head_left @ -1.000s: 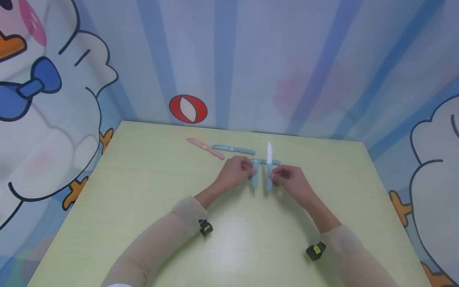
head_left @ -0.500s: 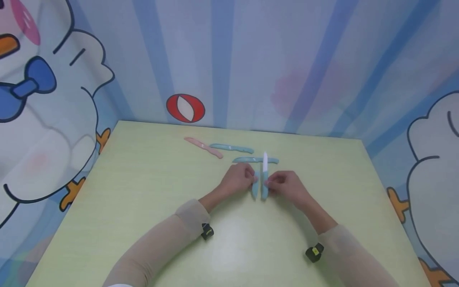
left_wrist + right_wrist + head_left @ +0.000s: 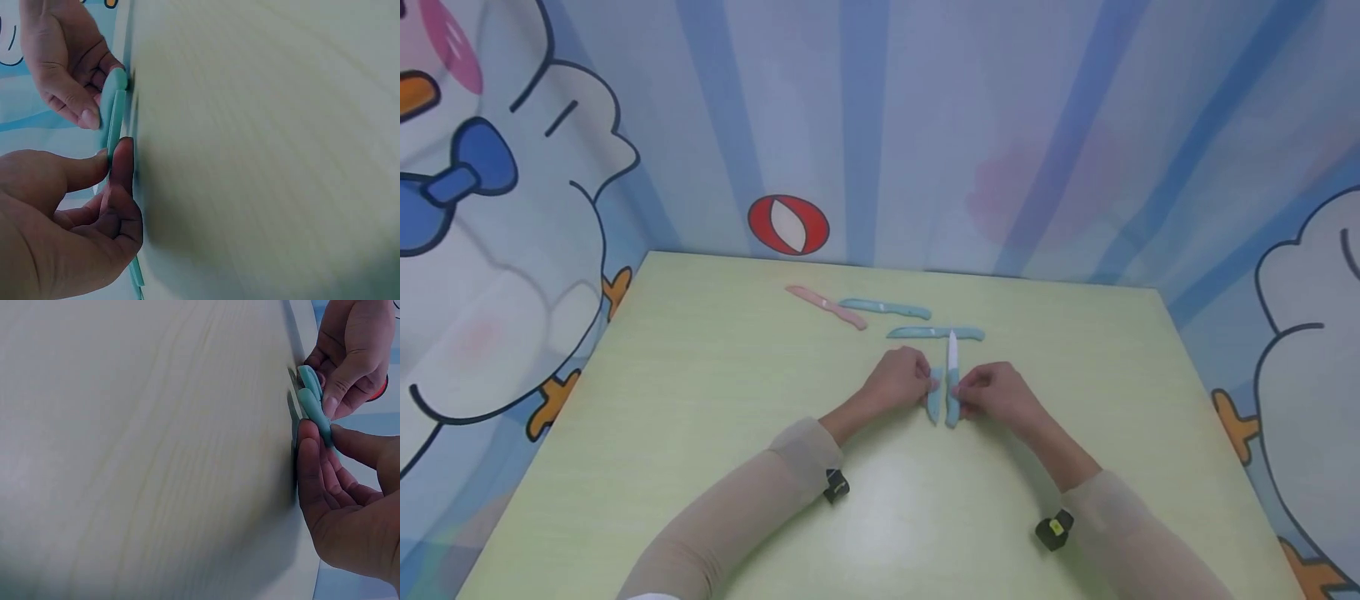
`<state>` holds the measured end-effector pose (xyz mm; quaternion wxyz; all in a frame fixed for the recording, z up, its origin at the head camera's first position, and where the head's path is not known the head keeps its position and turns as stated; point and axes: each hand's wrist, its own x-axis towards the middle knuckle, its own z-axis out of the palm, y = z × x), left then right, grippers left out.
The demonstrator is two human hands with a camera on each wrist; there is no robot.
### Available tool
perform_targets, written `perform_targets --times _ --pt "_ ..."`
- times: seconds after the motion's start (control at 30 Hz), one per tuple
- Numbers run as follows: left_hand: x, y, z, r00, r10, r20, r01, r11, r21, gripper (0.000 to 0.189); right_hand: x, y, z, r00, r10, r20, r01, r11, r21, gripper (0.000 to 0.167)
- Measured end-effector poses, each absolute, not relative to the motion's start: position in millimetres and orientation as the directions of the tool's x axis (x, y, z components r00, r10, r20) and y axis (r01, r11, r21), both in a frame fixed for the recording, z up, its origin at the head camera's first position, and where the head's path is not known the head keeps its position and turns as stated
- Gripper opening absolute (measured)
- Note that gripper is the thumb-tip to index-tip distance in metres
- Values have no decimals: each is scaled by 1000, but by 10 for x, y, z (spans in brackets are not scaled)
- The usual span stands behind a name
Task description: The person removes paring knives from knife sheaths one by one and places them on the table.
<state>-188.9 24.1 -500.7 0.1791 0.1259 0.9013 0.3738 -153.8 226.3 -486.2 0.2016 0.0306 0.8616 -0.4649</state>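
In the head view my left hand [image 3: 898, 379] pinches a light blue knife sheath [image 3: 934, 404] between thumb and fingers, its pointed tip toward me. Close beside it, my right hand [image 3: 1000, 393] pinches a small knife by its light blue handle [image 3: 953, 410], and the bare white blade [image 3: 952, 346] points away from me. Sheath and knife stand side by side with a narrow gap. Both wrist views show the sheath [image 3: 116, 119] and the knife handle [image 3: 314, 407] held just over the table, partly covered by fingers.
Beyond the hands lies a sheathed blue knife [image 3: 966, 333], crosswise on the pale table [image 3: 737, 358]. Farther back are another blue knife [image 3: 886, 309] and a pink knife [image 3: 827, 307], their ends nearly meeting. A printed curtain [image 3: 925, 150] stands behind the table.
Both hands have come toward me with the sheath and the knife, and the gap between the two has narrowed. The blue knife lying behind now shows more fully.
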Motion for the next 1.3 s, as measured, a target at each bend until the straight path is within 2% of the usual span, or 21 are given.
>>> perform_targets --times 0.43,0.73,0.87,1.3 --pt "-1884 362 -4964 -873 377 -310 100 760 642 21 -1567 2213 -4854 -921 -104 -376 225 646 -730 14" --pt "-1950 387 -5043 -872 396 -288 143 769 623 28 -1557 2173 -4790 -901 -139 -410 220 669 -710 15" --pt "-1895 378 -4910 -861 395 -320 120 769 628 28 -1575 2173 -4767 -888 -150 -436 226 682 -695 17" --pt "-1865 392 -4908 -860 396 -322 163 812 561 33 -1612 2202 -4802 -855 -154 -495 273 678 -682 16"
